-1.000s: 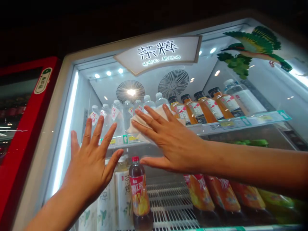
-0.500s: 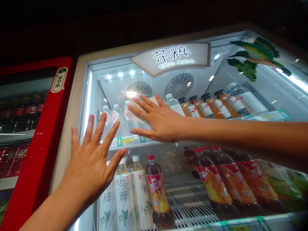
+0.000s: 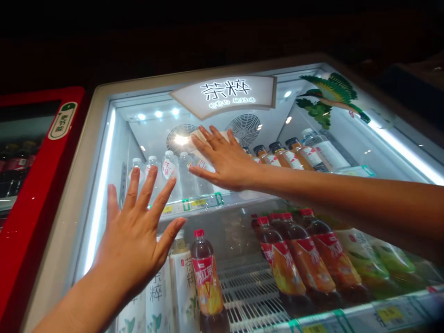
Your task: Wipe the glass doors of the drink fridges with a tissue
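In the head view, my right hand (image 3: 227, 159) lies with fingers spread over a pale beige cloth (image 3: 226, 135) at the glass door (image 3: 239, 203) of a lit drinks fridge. Only the cloth's edges show between and beside the fingers. My left hand (image 3: 135, 226) is spread wide in front of the same glass at the lower left, holding nothing; whether its palm touches the glass I cannot tell. Behind the door, clear water bottles (image 3: 169, 169) stand on the upper shelf, and a red-capped iced tea bottle (image 3: 207, 277) stands below.
A fan-shaped sign (image 3: 225, 95) and a green bird decoration (image 3: 333, 95) are on the upper part of the fridge front. Several red-labelled tea bottles (image 3: 282, 259) stand on the lower shelf. A red-framed fridge (image 3: 38, 217) stands close by on the left.
The view has shifted, so the fridge appears further left. My right hand and the cloth have moved right across the glass relative to the sign. My left hand remains spread.
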Action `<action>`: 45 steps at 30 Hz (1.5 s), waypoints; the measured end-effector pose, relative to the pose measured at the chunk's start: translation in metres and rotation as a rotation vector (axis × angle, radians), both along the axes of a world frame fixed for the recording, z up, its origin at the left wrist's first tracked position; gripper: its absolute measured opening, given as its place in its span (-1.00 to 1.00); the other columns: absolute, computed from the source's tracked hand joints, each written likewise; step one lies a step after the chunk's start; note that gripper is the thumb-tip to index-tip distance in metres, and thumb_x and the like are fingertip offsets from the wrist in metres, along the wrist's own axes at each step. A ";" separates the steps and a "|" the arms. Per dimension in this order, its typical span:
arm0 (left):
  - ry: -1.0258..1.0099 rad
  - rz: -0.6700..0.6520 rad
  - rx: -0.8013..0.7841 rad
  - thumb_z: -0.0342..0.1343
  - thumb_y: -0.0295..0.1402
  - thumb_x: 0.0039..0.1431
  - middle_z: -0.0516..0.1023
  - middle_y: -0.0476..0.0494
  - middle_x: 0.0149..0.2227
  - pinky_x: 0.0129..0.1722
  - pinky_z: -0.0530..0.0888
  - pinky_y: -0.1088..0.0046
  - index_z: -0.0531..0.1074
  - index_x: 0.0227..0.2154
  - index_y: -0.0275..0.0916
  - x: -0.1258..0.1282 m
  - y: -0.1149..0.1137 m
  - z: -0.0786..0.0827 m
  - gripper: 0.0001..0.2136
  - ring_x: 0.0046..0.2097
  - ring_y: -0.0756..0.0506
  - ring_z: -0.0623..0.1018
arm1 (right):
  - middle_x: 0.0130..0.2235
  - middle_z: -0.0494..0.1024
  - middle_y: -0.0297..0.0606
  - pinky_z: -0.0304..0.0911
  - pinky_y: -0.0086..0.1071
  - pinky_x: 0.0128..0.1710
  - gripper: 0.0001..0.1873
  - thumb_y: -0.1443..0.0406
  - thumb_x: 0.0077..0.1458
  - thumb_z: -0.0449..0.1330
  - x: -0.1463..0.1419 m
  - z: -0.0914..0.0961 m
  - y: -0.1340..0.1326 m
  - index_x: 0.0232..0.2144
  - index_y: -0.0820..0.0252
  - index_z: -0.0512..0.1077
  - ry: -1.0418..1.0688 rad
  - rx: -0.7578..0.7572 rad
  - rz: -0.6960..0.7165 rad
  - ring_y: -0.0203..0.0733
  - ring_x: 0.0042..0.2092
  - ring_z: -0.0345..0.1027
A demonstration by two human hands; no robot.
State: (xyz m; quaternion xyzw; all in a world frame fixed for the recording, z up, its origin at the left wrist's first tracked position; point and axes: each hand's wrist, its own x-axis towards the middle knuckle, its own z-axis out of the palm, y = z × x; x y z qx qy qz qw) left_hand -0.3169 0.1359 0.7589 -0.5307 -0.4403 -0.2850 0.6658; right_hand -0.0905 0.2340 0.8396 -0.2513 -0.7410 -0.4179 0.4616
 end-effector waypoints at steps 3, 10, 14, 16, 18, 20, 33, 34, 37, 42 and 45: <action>0.010 -0.016 0.008 -0.18 -0.04 0.44 -0.16 -0.09 0.55 0.42 -0.07 -0.36 -0.28 0.47 0.17 0.018 0.007 -0.006 -0.36 0.53 -0.37 -0.14 | 0.54 -0.26 -0.13 -0.38 0.22 0.48 -0.03 -0.26 0.29 -0.10 0.014 -0.029 0.005 0.49 0.15 -0.17 -0.157 0.109 0.047 0.11 0.53 -0.48; -0.004 0.010 0.006 -0.19 -0.05 0.44 -0.13 -0.13 0.54 0.41 -0.07 -0.36 -0.25 0.47 0.15 0.065 0.028 -0.004 -0.37 0.53 -0.37 -0.14 | 0.54 -0.30 -0.12 -0.42 0.32 0.44 -0.08 -0.23 0.33 -0.15 0.044 0.014 0.019 0.49 0.14 -0.20 -0.032 0.039 0.015 0.17 0.53 -0.49; -0.011 0.019 -0.002 -0.20 -0.04 0.44 -0.13 -0.15 0.54 0.41 -0.09 -0.39 -0.27 0.47 0.15 0.099 0.038 0.001 -0.37 0.53 -0.39 -0.14 | 0.54 -0.21 -0.16 -0.38 0.20 0.48 -0.06 -0.25 0.30 -0.09 0.072 -0.005 0.028 0.48 0.12 -0.14 -0.132 0.139 0.061 0.09 0.54 -0.45; -0.022 0.024 -0.009 -0.20 -0.05 0.45 -0.14 -0.15 0.54 0.39 -0.07 -0.41 -0.28 0.47 0.17 0.117 0.042 0.002 -0.37 0.53 -0.40 -0.14 | 0.54 -0.19 -0.19 -0.39 0.16 0.49 -0.06 -0.26 0.29 -0.09 0.097 -0.014 0.038 0.48 0.10 -0.13 -0.187 0.174 0.077 0.06 0.54 -0.42; -0.033 0.028 -0.019 -0.21 -0.06 0.45 -0.16 -0.15 0.55 0.39 -0.07 -0.42 -0.31 0.47 0.19 0.134 0.047 0.003 -0.37 0.53 -0.40 -0.15 | 0.54 -0.21 -0.19 -0.40 0.20 0.48 -0.07 -0.26 0.29 -0.12 0.126 -0.002 0.052 0.49 0.07 -0.17 -0.148 0.128 0.075 0.08 0.54 -0.43; -0.041 0.025 -0.015 -0.21 -0.06 0.45 -0.18 -0.13 0.55 0.39 -0.10 -0.41 -0.34 0.46 0.21 0.152 0.051 0.004 -0.37 0.53 -0.40 -0.16 | 0.54 -0.28 -0.16 -0.44 0.28 0.45 -0.06 -0.26 0.30 -0.16 0.156 0.020 0.066 0.50 0.07 -0.22 -0.042 0.040 0.056 0.15 0.53 -0.48; 0.023 -0.071 -0.005 -0.20 -0.02 0.44 -0.14 -0.16 0.54 0.40 -0.13 -0.41 -0.24 0.46 0.17 0.252 0.096 0.021 -0.38 0.53 -0.38 -0.16 | 0.54 -0.34 -0.10 -0.44 0.28 0.46 0.02 -0.33 0.26 -0.28 0.253 0.006 0.097 0.50 0.17 -0.21 0.027 -0.018 0.035 0.18 0.53 -0.54; 0.034 -0.073 -0.003 -0.20 -0.02 0.44 -0.14 -0.17 0.54 0.40 -0.13 -0.41 -0.24 0.46 0.16 0.256 0.097 0.023 -0.38 0.53 -0.38 -0.16 | 0.54 -0.35 -0.08 -0.44 0.29 0.46 0.03 -0.33 0.26 -0.28 0.253 0.005 0.097 0.50 0.19 -0.21 0.034 -0.009 0.038 0.18 0.53 -0.55; 0.045 -0.062 -0.003 -0.21 -0.01 0.44 -0.14 -0.15 0.54 0.42 -0.16 -0.38 -0.22 0.46 0.15 0.257 0.096 0.023 -0.39 0.53 -0.36 -0.17 | 0.54 -0.29 -0.14 -0.44 0.24 0.48 0.02 -0.33 0.27 -0.24 0.250 -0.019 0.096 0.50 0.16 -0.19 -0.103 0.079 0.080 0.12 0.54 -0.52; 0.003 0.015 -0.023 -0.23 0.01 0.43 -0.15 -0.12 0.54 0.42 -0.17 -0.37 -0.19 0.46 0.16 0.235 0.089 0.017 -0.40 0.54 -0.35 -0.17 | 0.54 -0.22 -0.18 -0.42 0.28 0.47 -0.03 -0.32 0.27 -0.23 0.228 -0.019 0.089 0.49 0.10 -0.15 -0.172 0.090 0.109 0.14 0.54 -0.45; -0.034 0.077 -0.014 -0.25 0.01 0.44 -0.13 -0.14 0.54 0.41 -0.14 -0.39 -0.15 0.46 0.12 0.213 0.077 0.016 -0.41 0.53 -0.37 -0.17 | 0.54 -0.23 -0.19 -0.40 0.33 0.45 -0.07 -0.29 0.28 -0.17 0.200 0.002 0.082 0.48 0.06 -0.12 -0.098 0.079 0.118 0.18 0.53 -0.45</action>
